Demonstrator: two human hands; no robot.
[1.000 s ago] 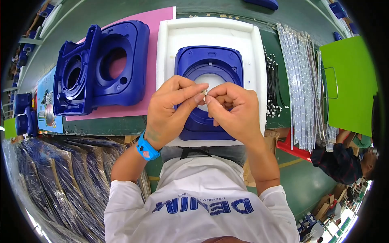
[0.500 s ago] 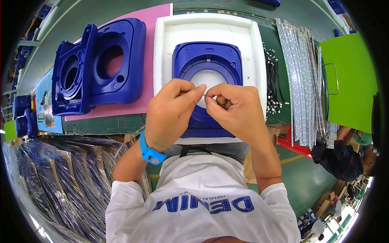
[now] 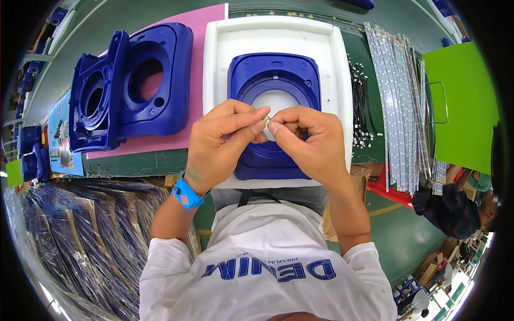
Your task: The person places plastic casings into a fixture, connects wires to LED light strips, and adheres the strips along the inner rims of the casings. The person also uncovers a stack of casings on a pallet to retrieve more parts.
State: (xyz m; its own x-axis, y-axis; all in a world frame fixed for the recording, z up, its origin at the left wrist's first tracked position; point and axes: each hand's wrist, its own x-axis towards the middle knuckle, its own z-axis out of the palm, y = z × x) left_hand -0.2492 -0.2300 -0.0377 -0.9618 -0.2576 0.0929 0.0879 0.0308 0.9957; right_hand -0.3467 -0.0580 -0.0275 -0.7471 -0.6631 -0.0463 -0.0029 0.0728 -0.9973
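Observation:
My left hand point(image 3: 222, 136) and my right hand point(image 3: 310, 136) meet fingertip to fingertip above a blue plastic housing point(image 3: 276, 61) with a large round opening. Both are closed in a pinch. Between them shows a tiny whitish piece point(image 3: 266, 120), mostly covered by the fingers, so its kind is unclear. The housing lies in a white foam tray point(image 3: 217, 59), partly hidden beneath my hands.
Two more blue housing parts point(image 3: 182, 80) stand on a pink sheet point(image 3: 211, 32) at the left. To the right lie black cables with white ends point(image 3: 361, 107), long strips with pale dots point(image 3: 399, 107) and a green panel point(image 3: 460, 107). Plastic-wrapped bundles point(image 3: 91, 230) fill the lower left.
My left hand has turned and shifted slightly left, its fingers straighter. The whitish piece now shows between the fingertips, where a thin dark line showed before. The housing has shifted slightly away.

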